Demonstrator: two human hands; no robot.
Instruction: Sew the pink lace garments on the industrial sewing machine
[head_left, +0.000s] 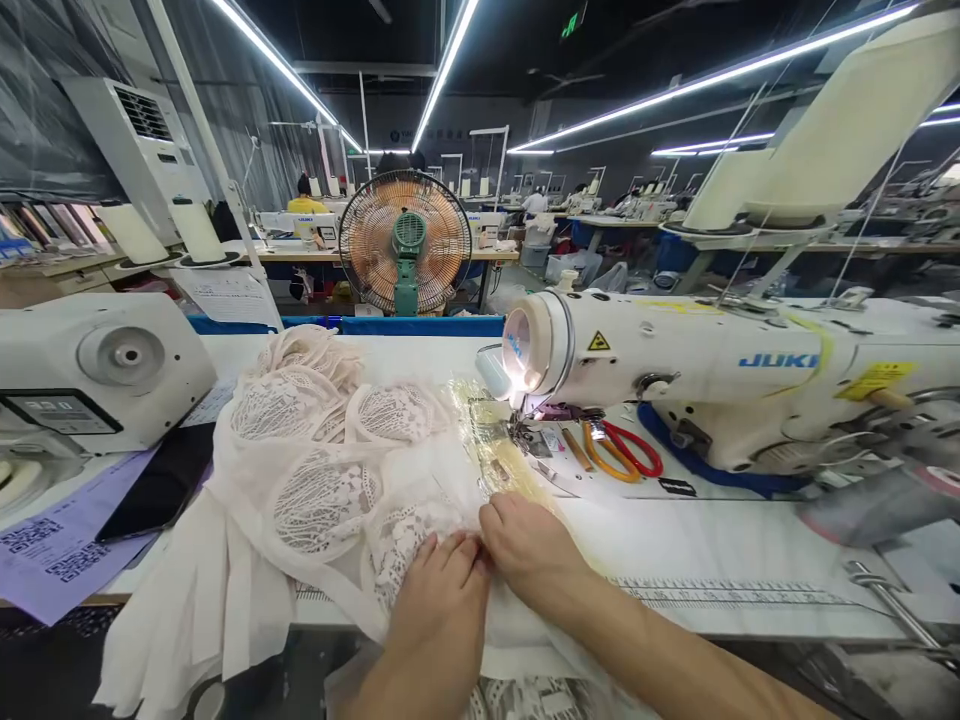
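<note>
A pile of white lace fabric (322, 450) lies on the sewing table (712, 560), running toward the needle of a white JUKI sewing machine (720, 375). My left hand (442, 590) lies on the lace near the front edge, fingers close together and pressing down on it. Touching it on the right, my right hand (525, 545) has its fingers curled onto the same fabric, about a hand's length in front of the presser foot (521, 430). The machine's lamp lights the cloth there.
Orange and red scissors (619, 450) lie under the machine arm. A second white machine (97, 365), a black phone (157, 480) and purple sheets (52, 545) are at left. A fan (405, 245) stands behind the table. Other workers sit far back.
</note>
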